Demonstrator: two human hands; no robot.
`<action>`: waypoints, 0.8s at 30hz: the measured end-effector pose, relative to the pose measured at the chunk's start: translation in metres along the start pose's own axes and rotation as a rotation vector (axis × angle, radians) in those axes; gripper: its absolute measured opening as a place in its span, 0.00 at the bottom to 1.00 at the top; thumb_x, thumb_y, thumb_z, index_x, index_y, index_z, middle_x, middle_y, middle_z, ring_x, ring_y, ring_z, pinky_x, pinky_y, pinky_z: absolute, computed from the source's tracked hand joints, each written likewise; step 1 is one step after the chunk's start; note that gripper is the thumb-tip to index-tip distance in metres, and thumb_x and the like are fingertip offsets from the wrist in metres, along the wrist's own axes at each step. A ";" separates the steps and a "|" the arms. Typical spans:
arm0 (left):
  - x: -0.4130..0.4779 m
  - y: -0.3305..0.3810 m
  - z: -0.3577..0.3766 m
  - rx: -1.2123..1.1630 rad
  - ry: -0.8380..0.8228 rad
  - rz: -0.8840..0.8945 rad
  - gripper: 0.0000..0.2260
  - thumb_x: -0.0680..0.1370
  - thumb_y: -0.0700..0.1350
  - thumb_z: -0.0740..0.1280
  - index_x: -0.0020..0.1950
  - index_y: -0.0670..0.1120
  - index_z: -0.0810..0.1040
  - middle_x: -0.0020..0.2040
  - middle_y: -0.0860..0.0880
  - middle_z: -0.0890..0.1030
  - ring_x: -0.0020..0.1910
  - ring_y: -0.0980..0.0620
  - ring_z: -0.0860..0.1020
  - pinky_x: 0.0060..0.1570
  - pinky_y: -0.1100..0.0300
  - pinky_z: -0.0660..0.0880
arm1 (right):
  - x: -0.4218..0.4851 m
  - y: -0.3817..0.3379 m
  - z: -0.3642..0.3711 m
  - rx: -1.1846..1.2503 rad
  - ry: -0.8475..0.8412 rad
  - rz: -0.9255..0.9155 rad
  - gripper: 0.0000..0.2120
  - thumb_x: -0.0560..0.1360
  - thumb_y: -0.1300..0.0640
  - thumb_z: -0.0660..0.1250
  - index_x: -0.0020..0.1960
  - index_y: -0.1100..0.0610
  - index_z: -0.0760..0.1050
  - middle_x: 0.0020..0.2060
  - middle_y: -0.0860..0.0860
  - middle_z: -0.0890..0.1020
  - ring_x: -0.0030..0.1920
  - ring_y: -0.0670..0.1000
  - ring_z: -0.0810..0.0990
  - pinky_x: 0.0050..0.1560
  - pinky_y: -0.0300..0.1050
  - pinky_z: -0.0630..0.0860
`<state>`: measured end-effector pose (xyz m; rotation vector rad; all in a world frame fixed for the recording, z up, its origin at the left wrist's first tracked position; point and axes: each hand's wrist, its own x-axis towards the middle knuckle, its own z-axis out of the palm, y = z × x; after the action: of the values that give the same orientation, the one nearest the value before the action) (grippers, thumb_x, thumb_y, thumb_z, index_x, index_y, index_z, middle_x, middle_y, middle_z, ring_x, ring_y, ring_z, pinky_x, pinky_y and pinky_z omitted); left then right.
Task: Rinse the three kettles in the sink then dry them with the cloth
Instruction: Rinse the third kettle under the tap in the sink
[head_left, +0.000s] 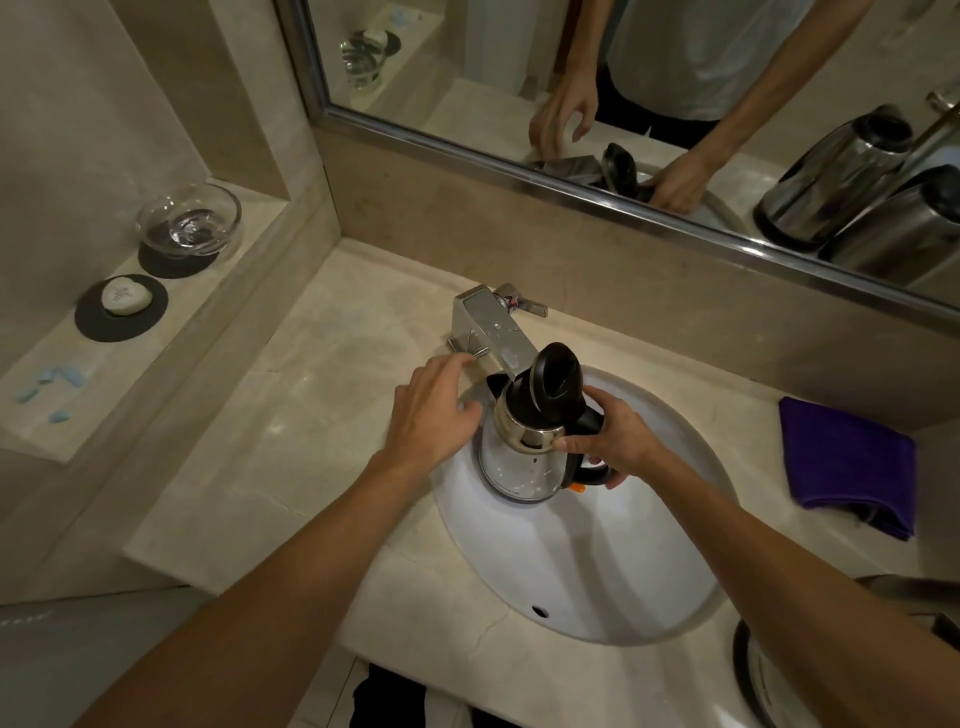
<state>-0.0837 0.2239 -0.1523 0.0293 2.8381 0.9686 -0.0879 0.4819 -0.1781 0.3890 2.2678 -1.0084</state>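
A steel kettle (514, 467) with a black lid standing open sits upright in the white sink (597, 571), right under the chrome faucet (493, 332). My right hand (613, 441) grips the kettle's black handle and rim. My left hand (436, 410) hovers with fingers spread beside the kettle's left side, near the faucet base; whether it touches the kettle is unclear. A folded purple cloth (847, 462) lies on the counter to the right of the sink. A second kettle (769, 675) shows partly at the bottom right edge. The mirror reflects two kettles (841, 176).
A beige stone counter (322, 467) surrounds the sink. On the left ledge stand a glass bowl (189, 221), a soap on a dark coaster (124, 299) and small blue pieces (52, 384). The mirror frame (571, 192) runs along the back wall.
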 end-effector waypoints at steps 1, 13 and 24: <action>0.005 0.003 -0.004 -0.012 0.063 0.024 0.22 0.76 0.41 0.64 0.70 0.51 0.71 0.68 0.51 0.73 0.66 0.48 0.71 0.64 0.50 0.64 | 0.000 0.001 0.001 -0.011 0.004 -0.005 0.50 0.70 0.52 0.80 0.82 0.46 0.54 0.73 0.58 0.70 0.53 0.63 0.83 0.28 0.56 0.83; 0.132 0.076 -0.005 0.375 -0.184 0.335 0.22 0.80 0.51 0.58 0.75 0.50 0.67 0.75 0.49 0.68 0.71 0.47 0.67 0.68 0.44 0.61 | -0.008 0.040 0.018 0.071 0.075 -0.026 0.49 0.69 0.50 0.80 0.81 0.40 0.55 0.75 0.54 0.68 0.60 0.66 0.80 0.29 0.53 0.83; 0.152 0.087 0.004 0.728 -0.370 0.445 0.25 0.82 0.58 0.51 0.44 0.45 0.82 0.46 0.40 0.81 0.42 0.44 0.73 0.48 0.52 0.65 | -0.030 0.084 0.029 0.149 0.147 0.009 0.47 0.68 0.45 0.81 0.80 0.39 0.58 0.65 0.47 0.76 0.46 0.51 0.82 0.28 0.54 0.83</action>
<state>-0.2363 0.3050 -0.1222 0.8397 2.6921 -0.0852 -0.0118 0.5157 -0.2215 0.5523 2.3239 -1.1824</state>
